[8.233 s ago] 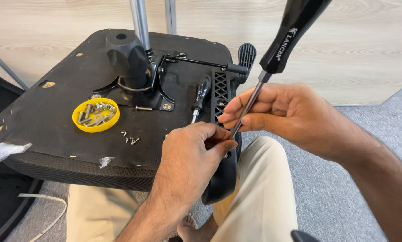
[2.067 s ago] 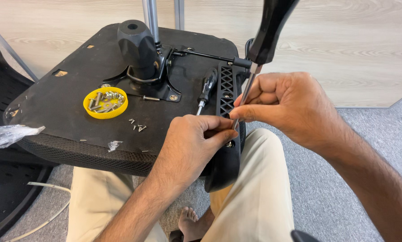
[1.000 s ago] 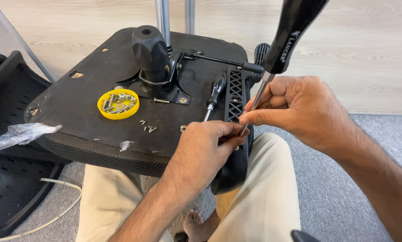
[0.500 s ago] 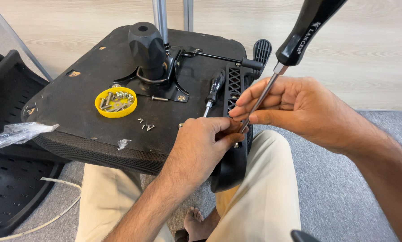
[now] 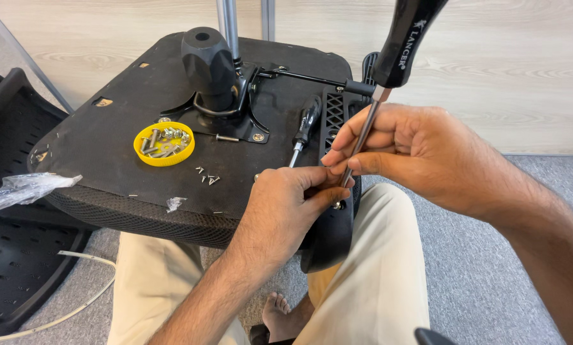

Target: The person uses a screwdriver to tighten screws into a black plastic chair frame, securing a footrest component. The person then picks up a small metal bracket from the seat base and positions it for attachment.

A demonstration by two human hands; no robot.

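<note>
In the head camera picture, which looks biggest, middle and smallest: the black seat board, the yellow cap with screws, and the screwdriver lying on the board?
1. Black seat board, by far.
2. Lying screwdriver, longer than the cap is wide.
3. Yellow cap.

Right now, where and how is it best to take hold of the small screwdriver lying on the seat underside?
Take the small screwdriver by its black handle, from above, probably with fingers across its width. It lies flat, handle pointing away, and its thin shaft ends close to the left hand.
</note>
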